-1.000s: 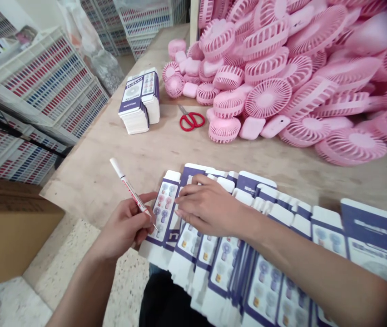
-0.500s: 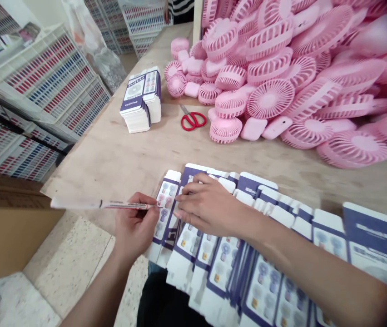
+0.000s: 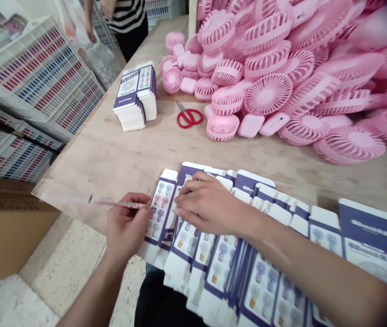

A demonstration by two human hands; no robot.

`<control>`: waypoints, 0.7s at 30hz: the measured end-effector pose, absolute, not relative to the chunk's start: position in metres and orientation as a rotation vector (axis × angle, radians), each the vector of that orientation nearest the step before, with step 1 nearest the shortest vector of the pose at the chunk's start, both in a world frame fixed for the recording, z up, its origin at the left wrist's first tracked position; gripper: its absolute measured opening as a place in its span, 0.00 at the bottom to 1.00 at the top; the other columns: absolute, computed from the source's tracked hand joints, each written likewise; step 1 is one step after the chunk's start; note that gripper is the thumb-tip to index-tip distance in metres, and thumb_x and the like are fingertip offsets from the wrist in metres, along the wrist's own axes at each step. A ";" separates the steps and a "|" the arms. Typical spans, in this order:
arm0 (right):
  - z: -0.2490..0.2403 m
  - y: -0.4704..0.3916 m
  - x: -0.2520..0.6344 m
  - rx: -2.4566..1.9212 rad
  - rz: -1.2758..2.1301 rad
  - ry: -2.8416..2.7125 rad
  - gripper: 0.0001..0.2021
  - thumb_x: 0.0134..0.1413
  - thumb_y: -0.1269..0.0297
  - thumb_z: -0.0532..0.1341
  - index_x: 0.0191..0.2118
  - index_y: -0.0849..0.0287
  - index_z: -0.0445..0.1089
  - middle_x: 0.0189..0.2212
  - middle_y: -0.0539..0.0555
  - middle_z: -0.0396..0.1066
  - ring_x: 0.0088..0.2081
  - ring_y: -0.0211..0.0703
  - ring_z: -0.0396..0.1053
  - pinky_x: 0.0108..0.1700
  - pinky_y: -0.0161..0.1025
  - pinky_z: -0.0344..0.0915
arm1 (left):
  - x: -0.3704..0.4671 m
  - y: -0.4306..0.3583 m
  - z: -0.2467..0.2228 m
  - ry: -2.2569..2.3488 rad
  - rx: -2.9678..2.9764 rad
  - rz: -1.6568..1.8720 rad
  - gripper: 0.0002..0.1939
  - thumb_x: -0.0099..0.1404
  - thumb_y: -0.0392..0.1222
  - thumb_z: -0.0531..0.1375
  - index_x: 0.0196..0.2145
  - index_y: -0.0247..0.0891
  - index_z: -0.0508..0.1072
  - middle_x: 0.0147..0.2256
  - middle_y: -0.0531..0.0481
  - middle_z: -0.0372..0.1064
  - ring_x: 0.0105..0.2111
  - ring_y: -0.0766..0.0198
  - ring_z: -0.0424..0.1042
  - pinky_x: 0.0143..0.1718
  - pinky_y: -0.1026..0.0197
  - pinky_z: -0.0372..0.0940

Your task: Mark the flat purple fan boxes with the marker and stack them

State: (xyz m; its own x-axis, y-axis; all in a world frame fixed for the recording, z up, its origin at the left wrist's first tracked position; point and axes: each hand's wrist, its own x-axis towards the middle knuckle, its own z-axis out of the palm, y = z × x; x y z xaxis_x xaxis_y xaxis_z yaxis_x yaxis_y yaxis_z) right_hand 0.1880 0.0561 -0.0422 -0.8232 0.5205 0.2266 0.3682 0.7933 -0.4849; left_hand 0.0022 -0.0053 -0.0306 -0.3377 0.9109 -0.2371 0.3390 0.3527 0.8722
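A slim white pen with red print [image 3: 121,203] is pinched in my left hand [image 3: 128,227], its tip at the printed face of the leftmost flattened fan box [image 3: 161,193]. The far end of the pen is blurred. My right hand [image 3: 210,202] lies palm down over the neighbouring flattened boxes, fingers stretched to the left, fingertips beside the leftmost one. Under my right forearm, a fanned row of flattened purple-and-white boxes [image 3: 261,286] overlaps along the table's near edge. Part of the row is hidden by that arm.
A heap of pink handheld fans [image 3: 268,93] fills the table's far right. Red-handled scissors [image 3: 190,119] and two stacks of flat boxes [image 3: 130,95] lie beyond my hands. White crates [image 3: 50,77] stand left, above a cardboard carton [image 3: 9,236]. A person in a striped top [image 3: 128,16] stands behind.
My left hand and the pen have shifted slightly left and down the leftmost box. My right hand stays on the boxes. The person in stripes has moved left, further into view.
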 end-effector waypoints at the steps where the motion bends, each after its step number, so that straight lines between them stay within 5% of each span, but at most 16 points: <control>1: -0.042 0.056 0.188 -0.667 0.602 -2.629 0.20 0.62 0.62 0.47 0.24 0.60 0.69 0.23 0.50 0.72 0.31 0.37 0.63 0.39 0.41 0.47 | -0.002 -0.002 -0.026 1.742 0.984 0.870 0.15 0.50 0.34 0.58 0.38 0.34 0.69 0.17 0.58 0.61 0.14 0.73 0.55 0.15 0.70 0.50; 4: -0.042 0.055 0.189 -0.639 0.553 -2.587 0.20 0.62 0.62 0.46 0.24 0.60 0.68 0.24 0.50 0.73 0.31 0.37 0.63 0.39 0.41 0.47 | -0.013 0.003 -0.010 1.412 0.802 0.679 0.28 0.49 0.34 0.58 0.50 0.32 0.63 0.17 0.57 0.62 0.13 0.74 0.52 0.13 0.71 0.45; 8: -0.040 0.053 0.191 -0.605 0.453 -2.469 0.19 0.63 0.62 0.47 0.27 0.60 0.70 0.30 0.50 0.75 0.32 0.36 0.64 0.40 0.40 0.49 | -0.009 -0.002 0.002 1.330 0.723 0.641 0.32 0.46 0.33 0.58 0.52 0.32 0.63 0.17 0.56 0.62 0.11 0.75 0.51 0.11 0.70 0.42; 11: -0.040 0.053 0.190 -0.608 0.421 -2.453 0.19 0.63 0.62 0.46 0.28 0.59 0.70 0.30 0.50 0.75 0.33 0.37 0.64 0.41 0.40 0.49 | 0.002 -0.007 -0.007 1.283 0.782 0.547 0.24 0.44 0.31 0.55 0.43 0.33 0.69 0.17 0.56 0.63 0.11 0.75 0.52 0.11 0.70 0.45; 16: -0.040 0.055 0.189 -0.670 0.551 -2.618 0.22 0.63 0.61 0.44 0.24 0.60 0.68 0.21 0.50 0.71 0.27 0.36 0.61 0.38 0.41 0.47 | 0.007 -0.007 -0.039 1.840 1.274 0.995 0.02 0.50 0.34 0.58 0.26 0.36 0.67 0.15 0.58 0.60 0.15 0.72 0.57 0.15 0.70 0.51; 21: -0.039 0.056 0.189 -0.728 0.616 -2.669 0.21 0.62 0.60 0.45 0.24 0.60 0.68 0.20 0.50 0.69 0.27 0.37 0.60 0.37 0.41 0.47 | 0.007 -0.010 -0.049 1.942 1.595 1.001 0.01 0.52 0.34 0.57 0.25 0.36 0.67 0.18 0.56 0.63 0.18 0.70 0.62 0.19 0.68 0.56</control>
